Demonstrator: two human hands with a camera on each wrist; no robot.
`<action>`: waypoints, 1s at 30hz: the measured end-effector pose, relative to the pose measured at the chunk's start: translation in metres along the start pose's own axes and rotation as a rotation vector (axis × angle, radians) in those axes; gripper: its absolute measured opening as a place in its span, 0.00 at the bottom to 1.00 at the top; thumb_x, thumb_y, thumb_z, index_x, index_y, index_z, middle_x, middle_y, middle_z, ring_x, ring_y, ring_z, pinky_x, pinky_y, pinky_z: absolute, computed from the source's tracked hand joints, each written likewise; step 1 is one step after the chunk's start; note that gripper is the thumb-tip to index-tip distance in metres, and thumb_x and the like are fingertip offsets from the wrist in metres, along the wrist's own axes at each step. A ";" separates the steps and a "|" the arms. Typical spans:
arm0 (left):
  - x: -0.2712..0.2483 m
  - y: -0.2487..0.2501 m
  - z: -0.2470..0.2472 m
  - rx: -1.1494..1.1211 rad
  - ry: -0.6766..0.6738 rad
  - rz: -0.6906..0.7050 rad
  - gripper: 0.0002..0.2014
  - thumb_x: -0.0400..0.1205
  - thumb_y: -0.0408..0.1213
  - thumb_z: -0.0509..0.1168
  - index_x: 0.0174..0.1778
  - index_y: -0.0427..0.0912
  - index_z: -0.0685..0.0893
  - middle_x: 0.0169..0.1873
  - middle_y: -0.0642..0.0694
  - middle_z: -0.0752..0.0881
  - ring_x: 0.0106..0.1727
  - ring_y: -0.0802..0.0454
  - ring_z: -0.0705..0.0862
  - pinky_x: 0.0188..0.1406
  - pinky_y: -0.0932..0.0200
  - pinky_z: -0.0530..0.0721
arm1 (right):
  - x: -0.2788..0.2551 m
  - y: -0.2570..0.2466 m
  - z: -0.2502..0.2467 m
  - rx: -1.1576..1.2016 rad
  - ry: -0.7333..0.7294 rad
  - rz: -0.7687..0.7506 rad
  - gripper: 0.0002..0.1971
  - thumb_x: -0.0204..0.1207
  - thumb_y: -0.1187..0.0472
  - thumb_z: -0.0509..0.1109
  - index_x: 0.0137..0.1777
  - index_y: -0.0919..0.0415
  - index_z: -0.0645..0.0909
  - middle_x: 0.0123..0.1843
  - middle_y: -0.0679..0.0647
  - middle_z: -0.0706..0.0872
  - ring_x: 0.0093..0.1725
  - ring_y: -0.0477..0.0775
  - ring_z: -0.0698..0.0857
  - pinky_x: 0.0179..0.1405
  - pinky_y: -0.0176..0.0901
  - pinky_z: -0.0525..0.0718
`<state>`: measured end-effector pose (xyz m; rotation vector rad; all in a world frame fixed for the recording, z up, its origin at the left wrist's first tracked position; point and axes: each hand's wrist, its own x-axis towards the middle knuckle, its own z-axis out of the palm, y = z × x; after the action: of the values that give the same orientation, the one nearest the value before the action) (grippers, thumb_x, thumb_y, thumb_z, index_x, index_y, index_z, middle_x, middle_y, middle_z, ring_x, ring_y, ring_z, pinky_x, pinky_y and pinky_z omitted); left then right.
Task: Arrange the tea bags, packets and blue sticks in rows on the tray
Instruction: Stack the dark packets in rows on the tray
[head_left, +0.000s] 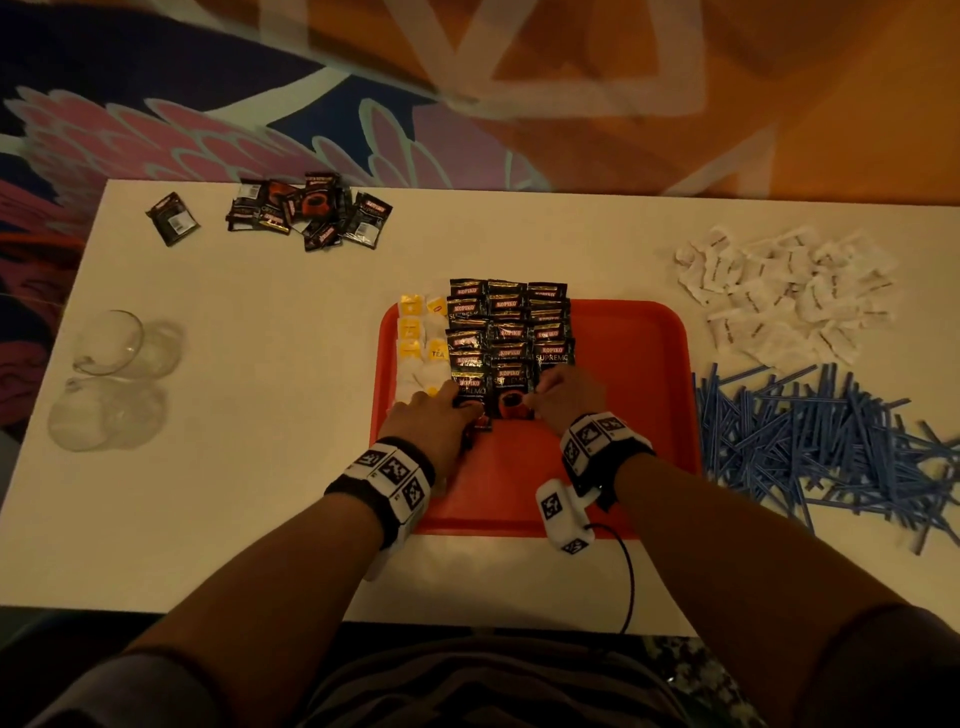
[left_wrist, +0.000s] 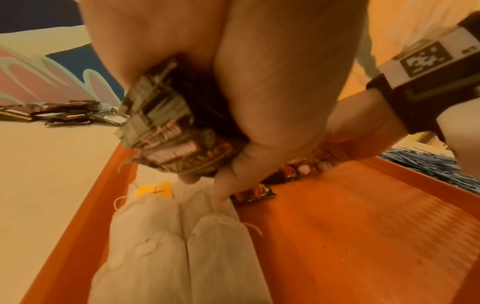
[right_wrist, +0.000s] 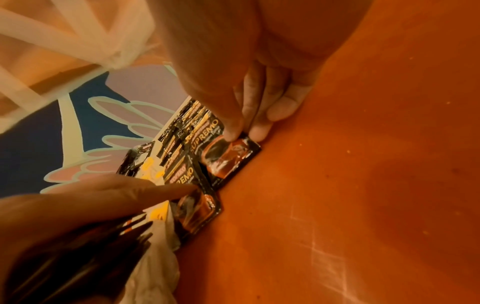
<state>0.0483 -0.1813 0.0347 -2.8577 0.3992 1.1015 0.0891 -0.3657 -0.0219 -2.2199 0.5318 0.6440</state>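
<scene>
Presently your left hand gripped a stack of coffee packets over the tray's left side, beside the tea bags. Your right hand pressed straight fingertips on a laid packet mid-tray.

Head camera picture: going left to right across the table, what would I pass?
Glass cups → loose dark coffee packets → tea bags on the red tray → rows of coffee packets → white sachets and, nearer, the blue sticks.
</scene>
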 end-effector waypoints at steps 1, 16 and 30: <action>0.002 0.000 0.001 -0.001 0.007 -0.002 0.39 0.79 0.38 0.72 0.85 0.59 0.61 0.78 0.45 0.63 0.71 0.39 0.74 0.63 0.43 0.79 | -0.001 0.000 0.000 -0.008 0.011 -0.003 0.10 0.71 0.57 0.80 0.44 0.55 0.81 0.48 0.50 0.86 0.48 0.47 0.86 0.32 0.29 0.78; 0.006 -0.012 -0.011 -0.744 0.363 -0.123 0.27 0.80 0.33 0.71 0.76 0.48 0.75 0.62 0.43 0.84 0.62 0.43 0.84 0.60 0.56 0.81 | -0.012 -0.005 -0.017 -0.151 0.012 -0.102 0.08 0.76 0.52 0.74 0.42 0.51 0.78 0.47 0.43 0.83 0.58 0.49 0.84 0.69 0.54 0.77; -0.009 -0.006 -0.052 -1.827 0.259 -0.137 0.14 0.74 0.37 0.79 0.54 0.41 0.89 0.49 0.38 0.93 0.51 0.37 0.92 0.59 0.31 0.86 | -0.060 -0.069 -0.038 0.348 -0.346 -0.261 0.17 0.68 0.61 0.83 0.55 0.62 0.85 0.41 0.54 0.90 0.44 0.59 0.89 0.49 0.54 0.88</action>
<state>0.0771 -0.1806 0.0791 -4.1625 -1.7006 1.4086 0.0903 -0.3401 0.0739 -1.7632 0.1566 0.7161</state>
